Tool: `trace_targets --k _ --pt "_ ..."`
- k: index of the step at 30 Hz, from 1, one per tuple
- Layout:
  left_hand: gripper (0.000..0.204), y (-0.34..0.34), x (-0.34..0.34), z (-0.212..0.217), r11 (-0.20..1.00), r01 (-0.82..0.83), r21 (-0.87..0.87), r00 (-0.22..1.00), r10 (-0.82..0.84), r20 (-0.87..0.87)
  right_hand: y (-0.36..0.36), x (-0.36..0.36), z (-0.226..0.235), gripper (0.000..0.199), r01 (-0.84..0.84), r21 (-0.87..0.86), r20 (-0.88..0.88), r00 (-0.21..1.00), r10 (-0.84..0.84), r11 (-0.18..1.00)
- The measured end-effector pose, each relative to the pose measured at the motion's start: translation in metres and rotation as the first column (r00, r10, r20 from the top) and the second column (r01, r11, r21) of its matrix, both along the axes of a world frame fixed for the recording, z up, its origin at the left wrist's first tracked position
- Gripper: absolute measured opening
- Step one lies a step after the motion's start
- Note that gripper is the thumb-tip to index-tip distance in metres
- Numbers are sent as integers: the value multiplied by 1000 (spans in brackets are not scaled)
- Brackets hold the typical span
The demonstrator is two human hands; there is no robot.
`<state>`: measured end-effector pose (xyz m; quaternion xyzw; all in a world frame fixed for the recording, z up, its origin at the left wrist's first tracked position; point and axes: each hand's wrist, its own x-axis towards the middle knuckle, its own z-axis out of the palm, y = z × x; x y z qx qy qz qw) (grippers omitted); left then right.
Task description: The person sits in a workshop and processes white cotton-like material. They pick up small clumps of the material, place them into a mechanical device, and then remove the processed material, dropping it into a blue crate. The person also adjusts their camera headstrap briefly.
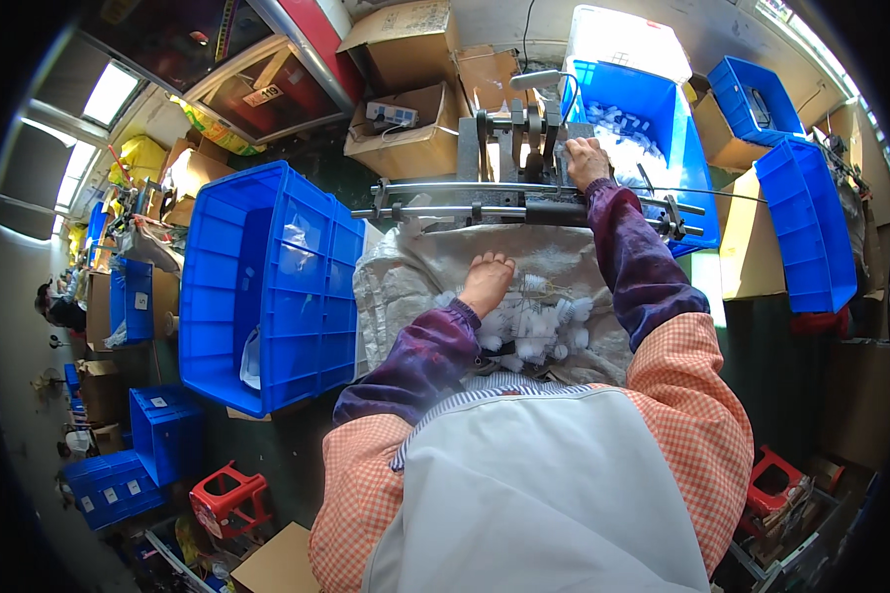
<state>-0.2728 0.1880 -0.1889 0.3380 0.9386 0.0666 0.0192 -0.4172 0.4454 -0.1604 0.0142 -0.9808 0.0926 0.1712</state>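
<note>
My left hand (488, 282) reaches down into a heap of small white plastic pieces (534, 321) lying on a grey woven sack (405, 282) on my lap, its fingers curled among them. My right hand (585, 161) is stretched forward, resting on the small metal bench machine (524, 188) at its right side, next to white pieces in the blue bin (653, 104) behind it. Whether the right fingers pinch a piece is hidden. Both arms wear purple sleeve covers over an orange checked shirt.
A big blue crate (267, 282) stands at my left. More blue bins (811, 222) sit at the right, cardboard boxes (405, 128) behind the machine. Red stools (229, 499) stand on the floor, and another person (59, 308) sits far left.
</note>
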Motion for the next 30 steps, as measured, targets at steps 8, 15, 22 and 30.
trace_targets --k 8,15,22,30 --pt "38 -1 6 15 989 -85 124 994 75 81 -2 -1 3 19 -13 -56 53 998 16 998" --pt "30 0 9 14 990 -89 106 991 77 110 -7 3 17 27 121 -4 209 971 -118 993" --pt "22 -2 12 18 960 -115 254 993 104 57 -3 31 23 30 234 42 114 965 -238 971" --pt "21 3 16 34 906 -143 399 989 111 101 -37 20 11 29 202 44 126 970 -206 978"
